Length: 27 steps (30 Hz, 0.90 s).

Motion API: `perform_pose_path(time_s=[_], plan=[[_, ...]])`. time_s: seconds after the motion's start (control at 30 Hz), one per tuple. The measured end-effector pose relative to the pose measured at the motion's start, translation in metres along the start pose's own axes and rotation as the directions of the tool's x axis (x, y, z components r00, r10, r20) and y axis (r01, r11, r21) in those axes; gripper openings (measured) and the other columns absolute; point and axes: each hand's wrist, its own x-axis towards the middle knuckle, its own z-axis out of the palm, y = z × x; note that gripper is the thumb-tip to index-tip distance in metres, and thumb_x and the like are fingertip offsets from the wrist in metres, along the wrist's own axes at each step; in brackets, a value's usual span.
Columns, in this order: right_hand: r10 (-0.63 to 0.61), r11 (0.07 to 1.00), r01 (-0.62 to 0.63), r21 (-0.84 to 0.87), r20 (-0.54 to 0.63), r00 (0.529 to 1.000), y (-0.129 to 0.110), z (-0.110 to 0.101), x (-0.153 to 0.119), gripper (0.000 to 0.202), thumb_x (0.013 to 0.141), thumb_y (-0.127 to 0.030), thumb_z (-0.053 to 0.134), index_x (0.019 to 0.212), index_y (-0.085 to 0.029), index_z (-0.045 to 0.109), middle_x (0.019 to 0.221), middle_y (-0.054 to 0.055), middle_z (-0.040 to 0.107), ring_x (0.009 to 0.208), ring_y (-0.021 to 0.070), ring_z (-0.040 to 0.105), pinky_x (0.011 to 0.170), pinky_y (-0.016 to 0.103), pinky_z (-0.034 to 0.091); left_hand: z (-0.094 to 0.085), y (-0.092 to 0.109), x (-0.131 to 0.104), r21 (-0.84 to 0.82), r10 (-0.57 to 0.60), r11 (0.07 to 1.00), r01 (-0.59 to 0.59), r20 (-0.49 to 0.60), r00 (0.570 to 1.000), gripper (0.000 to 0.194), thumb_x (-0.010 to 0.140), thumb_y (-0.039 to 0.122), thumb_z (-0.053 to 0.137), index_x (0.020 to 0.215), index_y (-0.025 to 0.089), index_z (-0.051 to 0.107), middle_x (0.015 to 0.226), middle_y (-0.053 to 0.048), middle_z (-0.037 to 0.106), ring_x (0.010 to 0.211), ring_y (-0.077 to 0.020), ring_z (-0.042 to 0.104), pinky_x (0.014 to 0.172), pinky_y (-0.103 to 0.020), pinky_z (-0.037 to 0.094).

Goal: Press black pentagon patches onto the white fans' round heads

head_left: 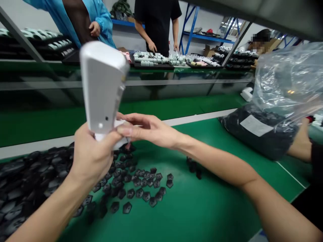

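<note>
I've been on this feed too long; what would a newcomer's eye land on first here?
Probably the tall white handheld device, upright in the left hand left of centre, with the right hand close to its lower end. Next, the small black pentagonal pieces scattered across the green work surface below the hands, then the shiny clear plastic bag at right.
</note>
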Motion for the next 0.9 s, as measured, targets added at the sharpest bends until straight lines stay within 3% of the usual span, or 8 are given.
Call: perform_pose_path(time_s=[0.07, 0.13, 0.2, 0.27, 0.4, 0.6, 0.73, 0.9], plan=[[-0.032, 0.942, 0.003, -0.337, -0.078, 0.996, -0.001, -0.007, -0.012, 0.032, 0.099, -0.038, 0.077, 0.125, -0.020, 0.072, 0.131, 0.006, 0.075, 0.109, 0.0201, 0.074, 0.095, 0.031, 0.058, 0.002, 0.006, 0.006, -0.135, -0.106, 0.986, 0.100, -0.034, 0.994, 0.024, 0.066, 0.020, 0.091, 0.082, 0.018, 0.073, 0.082, -0.004, 0.070, 0.065, -0.0174, 0.063, 0.043, -0.024, 0.054], [0.024, 0.753, -0.069, -0.654, -0.078, 0.997, -0.002, -0.014, -0.031, 0.020, 0.097, -0.027, 0.080, 0.113, -0.017, 0.077, 0.113, 0.006, 0.081, 0.102, 0.0204, 0.075, 0.088, 0.030, 0.054, -0.002, 0.012, 0.015, -0.184, -0.173, 0.970, 0.159, -0.063, 0.983, 0.023, 0.069, 0.020, 0.091, 0.082, 0.016, 0.072, 0.085, -0.005, 0.070, 0.069, -0.0177, 0.065, 0.042, -0.024, 0.057], [0.170, 0.586, -0.126, -0.800, -0.031, 0.985, -0.002, -0.020, -0.054, 0.006, 0.095, -0.019, 0.080, 0.101, -0.016, 0.080, 0.095, 0.003, 0.083, 0.088, 0.0190, 0.076, 0.078, 0.028, 0.050, -0.009, 0.016, 0.022, -0.203, -0.203, 0.962, 0.182, -0.087, 0.975, 0.023, 0.073, 0.024, 0.090, 0.085, 0.016, 0.072, 0.088, -0.006, 0.069, 0.075, -0.0187, 0.066, 0.044, -0.024, 0.060], [0.275, 0.515, -0.140, -0.846, 0.009, 0.961, 0.001, -0.024, -0.076, 0.005, 0.096, -0.015, 0.077, 0.099, -0.018, 0.082, 0.095, 0.003, 0.083, 0.085, 0.0182, 0.076, 0.076, 0.028, 0.048, -0.016, 0.016, 0.027, -0.211, -0.199, 0.962, 0.175, -0.094, 0.976, 0.021, 0.078, 0.027, 0.087, 0.088, 0.016, 0.073, 0.092, -0.007, 0.070, 0.080, -0.0198, 0.068, 0.048, -0.025, 0.063], [0.310, 0.481, -0.091, -0.872, 0.072, 0.948, 0.008, -0.026, -0.111, 0.009, 0.100, -0.022, 0.076, 0.107, -0.019, 0.081, 0.109, 0.005, 0.082, 0.099, 0.0210, 0.077, 0.083, 0.031, 0.050, -0.018, 0.011, 0.030, -0.187, -0.163, 0.971, 0.148, -0.065, 0.985, 0.015, 0.079, 0.022, 0.083, 0.089, 0.016, 0.073, 0.095, -0.008, 0.068, 0.084, -0.0208, 0.067, 0.056, -0.029, 0.068], [0.297, 0.417, 0.027, -0.909, 0.164, 0.941, 0.017, -0.025, -0.128, 0.022, 0.105, -0.030, 0.070, 0.121, -0.017, 0.076, 0.114, 0.008, 0.080, 0.104, 0.0226, 0.073, 0.089, 0.035, 0.051, -0.007, 0.004, 0.026, -0.132, -0.125, 0.984, 0.117, -0.051, 0.991, 0.022, 0.078, 0.013, 0.085, 0.096, 0.015, 0.073, 0.104, -0.008, 0.067, 0.091, -0.0201, 0.068, 0.064, -0.030, 0.071], [0.259, 0.203, 0.239, -0.950, 0.287, 0.922, 0.021, -0.022, -0.128, 0.025, 0.110, -0.033, 0.060, 0.118, -0.014, 0.074, 0.110, 0.009, 0.078, 0.097, 0.0241, 0.069, 0.079, 0.037, 0.048, -0.004, 0.005, 0.024, -0.058, -0.057, 0.997, 0.055, -0.042, 0.998, 0.020, 0.077, 0.009, 0.081, 0.095, 0.015, 0.073, 0.100, -0.009, 0.069, 0.086, -0.0205, 0.070, 0.062, -0.031, 0.071], [0.142, -0.072, 0.441, -0.895, 0.428, 0.892, 0.025, -0.012, -0.126, 0.020, 0.108, -0.013, 0.056, 0.097, -0.014, 0.072, 0.091, 0.005, 0.074, 0.078, 0.0210, 0.064, 0.066, 0.036, 0.039, -0.007, 0.005, 0.023, -0.048, -0.071, 0.996, 0.069, -0.038, 0.997, 0.023, 0.076, 0.011, 0.084, 0.095, 0.015, 0.074, 0.100, -0.009, 0.071, 0.087, -0.0213, 0.072, 0.063, -0.032, 0.071]])
